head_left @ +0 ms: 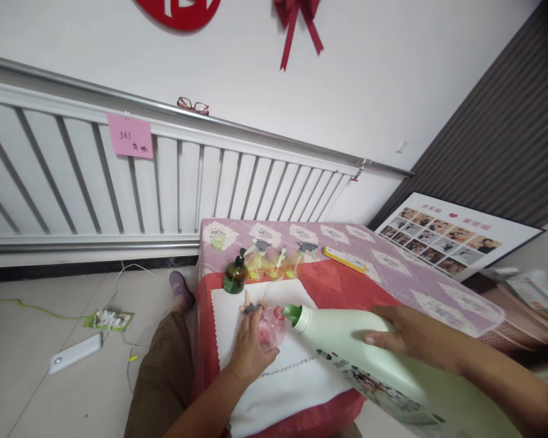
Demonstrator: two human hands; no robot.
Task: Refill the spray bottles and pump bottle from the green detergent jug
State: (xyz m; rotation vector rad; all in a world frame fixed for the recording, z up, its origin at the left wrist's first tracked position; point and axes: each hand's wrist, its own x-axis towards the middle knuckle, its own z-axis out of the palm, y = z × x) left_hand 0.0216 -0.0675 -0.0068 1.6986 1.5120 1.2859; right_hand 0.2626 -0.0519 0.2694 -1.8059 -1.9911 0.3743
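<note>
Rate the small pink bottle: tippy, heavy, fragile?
Probably light: the small pink bottle looks thin clear plastic. Likely tippy: the left hand grips it over white cloth as the right hand tips the green jug at it. Rounded body may roll.

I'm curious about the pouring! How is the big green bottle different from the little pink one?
The big green bottle is far larger than the little pink bottle. The green one is solid-coloured and tipped on its side under the right hand; the pink one is see-through, held by the left hand over the white cloth. Both are bottles, with their openings close together.
</note>
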